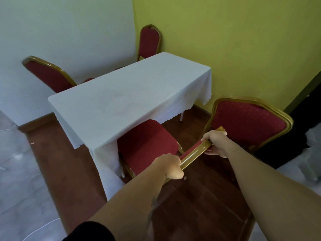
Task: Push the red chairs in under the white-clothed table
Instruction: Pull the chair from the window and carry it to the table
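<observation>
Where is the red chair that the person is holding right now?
In the head view, the held chair sits at centre, against the near long side of the white-clothed table, with another red chair beside it on the right.

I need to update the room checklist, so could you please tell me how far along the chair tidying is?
Done: the two far gold-framed red chairs look tucked against the white-clothed table. In hand: both hands grip the near chair's backrest, seat partly under. Left: the red chair on the right stands apart.
</observation>
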